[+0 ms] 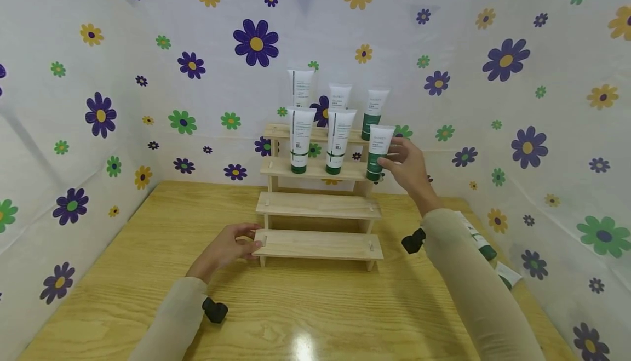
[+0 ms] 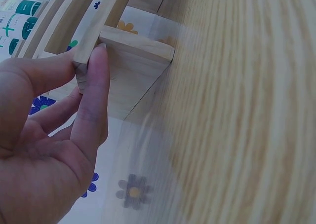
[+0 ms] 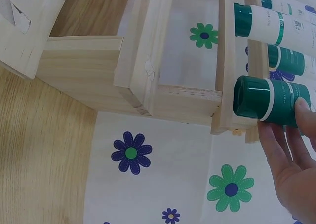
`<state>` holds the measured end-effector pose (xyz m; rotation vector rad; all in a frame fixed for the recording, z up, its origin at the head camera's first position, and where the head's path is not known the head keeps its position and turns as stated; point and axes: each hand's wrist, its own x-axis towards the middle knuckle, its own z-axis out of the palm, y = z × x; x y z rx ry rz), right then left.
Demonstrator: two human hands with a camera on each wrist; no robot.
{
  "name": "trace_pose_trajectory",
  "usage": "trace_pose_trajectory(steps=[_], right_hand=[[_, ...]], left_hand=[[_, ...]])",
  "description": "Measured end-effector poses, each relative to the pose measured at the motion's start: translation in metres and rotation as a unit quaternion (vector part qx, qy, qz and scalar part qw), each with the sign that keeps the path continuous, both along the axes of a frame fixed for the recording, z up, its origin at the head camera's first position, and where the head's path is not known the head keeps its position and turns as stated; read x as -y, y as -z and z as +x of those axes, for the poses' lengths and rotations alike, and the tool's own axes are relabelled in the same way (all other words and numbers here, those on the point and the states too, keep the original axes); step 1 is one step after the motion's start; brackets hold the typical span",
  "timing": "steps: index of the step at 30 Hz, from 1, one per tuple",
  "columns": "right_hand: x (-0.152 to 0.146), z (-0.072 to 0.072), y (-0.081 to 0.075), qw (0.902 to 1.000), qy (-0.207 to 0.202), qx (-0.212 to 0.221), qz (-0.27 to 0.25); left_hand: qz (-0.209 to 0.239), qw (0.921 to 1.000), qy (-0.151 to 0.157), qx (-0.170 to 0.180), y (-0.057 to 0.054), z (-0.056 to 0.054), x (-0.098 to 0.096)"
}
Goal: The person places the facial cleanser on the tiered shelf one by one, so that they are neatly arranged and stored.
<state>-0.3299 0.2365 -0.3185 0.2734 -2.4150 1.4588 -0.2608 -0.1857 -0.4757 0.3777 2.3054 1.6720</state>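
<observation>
A stepped wooden display rack [image 1: 317, 205] stands on the table, several shelves high. My left hand [image 1: 231, 247] pinches the left end of its lowest shelf between thumb and fingers, as the left wrist view [image 2: 79, 110] shows closely. My right hand [image 1: 408, 165] holds a white and green squeeze tube [image 1: 379, 150] by its side, cap down at the right end of the second shelf from the top. In the right wrist view, the tube's green cap [image 3: 249, 96] meets that shelf's edge. Two white tubes [image 1: 299, 139] stand beside it, and three more [image 1: 376, 110] stand on the top shelf.
Two more tubes [image 1: 485, 248] lie on the table at the right, partly behind my right sleeve. The two lower shelves [image 1: 315, 206] carry no tubes. Flower-patterned sheeting [image 1: 197, 32] walls the table [image 1: 276, 311] at the back and both sides.
</observation>
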Motion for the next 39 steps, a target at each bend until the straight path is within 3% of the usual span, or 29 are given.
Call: trace_pose_trajectory(steps=[16, 23, 29, 39], right_hand=[[0.006, -0.013, 0.010, 0.9996, -0.015, -0.023, 0.003], [0.007, -0.019, 0.013, 0.9992, 0.000, -0.039, 0.008], [0.009, -0.022, 0.016, 0.9973, -0.017, -0.071, -0.002], [0.012, -0.025, 0.021, 0.9973, -0.014, -0.071, -0.009]], left_hand=[[-0.008, 0.9998, -0.013, 0.013, 0.004, -0.001, 0.000], [-0.010, 0.9999, -0.003, 0.002, 0.000, -0.002, 0.000], [-0.009, 1.0000, -0.004, 0.002, 0.000, -0.003, 0.001], [0.002, 1.0000, 0.003, 0.003, 0.002, -0.002, 0.002]])
